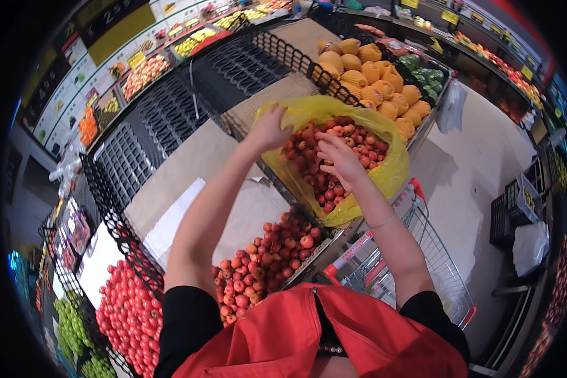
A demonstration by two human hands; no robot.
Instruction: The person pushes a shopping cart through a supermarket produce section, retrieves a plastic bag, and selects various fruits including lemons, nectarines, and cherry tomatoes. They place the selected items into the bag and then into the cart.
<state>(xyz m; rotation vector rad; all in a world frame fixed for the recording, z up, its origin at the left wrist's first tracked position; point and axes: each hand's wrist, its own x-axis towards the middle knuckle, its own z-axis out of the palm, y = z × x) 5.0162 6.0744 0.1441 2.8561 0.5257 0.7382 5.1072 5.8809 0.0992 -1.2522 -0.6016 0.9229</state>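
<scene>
A translucent yellow plastic bag stands wide open on the display, full of small red fruits that look like hawthorn or small apples. My left hand is at the bag's far left rim, fingers spread; whether it pinches the plastic is unclear. Over the fruit in the bag's mouth is my right hand, its fingers apart and nothing held. Nearer to me, a loose heap of similar red fruit lies on the display beside brown and white sheets.
Mangoes in orange foam nets lie beyond the bag. A shopping cart stands to the right below the display edge. Black plastic lattice dividers cross the display. Bright red tomato-like fruit is piled at lower left.
</scene>
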